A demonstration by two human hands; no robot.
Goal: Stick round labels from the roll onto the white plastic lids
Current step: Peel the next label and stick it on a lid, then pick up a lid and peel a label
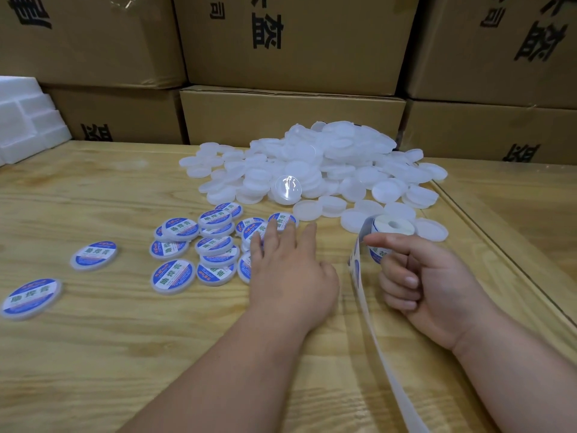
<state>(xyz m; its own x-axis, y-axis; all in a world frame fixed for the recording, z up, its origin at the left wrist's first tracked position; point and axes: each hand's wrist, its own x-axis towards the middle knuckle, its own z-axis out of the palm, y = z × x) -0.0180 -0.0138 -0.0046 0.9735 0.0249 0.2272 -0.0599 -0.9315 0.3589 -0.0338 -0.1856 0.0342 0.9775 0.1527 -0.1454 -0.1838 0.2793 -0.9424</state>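
- Sitting on the desk (93, 354) at right of centre, the label roll (394, 225) lies on its side just in front of the heap of plain white lids (312, 164), touching the nearest of them.
- From the roll, a strip of backing paper (371, 323) runs toward the near edge, passing between the two forearms.
- The right hand (431, 282) has its grip clenched on a blue-and-white round label (378, 254), pinched between thumb and forefinger, just beside the roll; the other fingers are curled in.
- The left hand (288, 267) lies palm down with its grip released, straight fingers resting on the labelled lids (215, 245).
- Those labelled lids form a loose cluster left of centre, some stacked on one another.
- Two more labelled lids sit well apart from the cluster: one (93, 255) farther left, another (31, 297) near the left edge.
- Behind the desk, brown cardboard boxes (293, 42) with black printed characters are stacked as a wall.
- White foam blocks (28, 114) rest at the far left corner.
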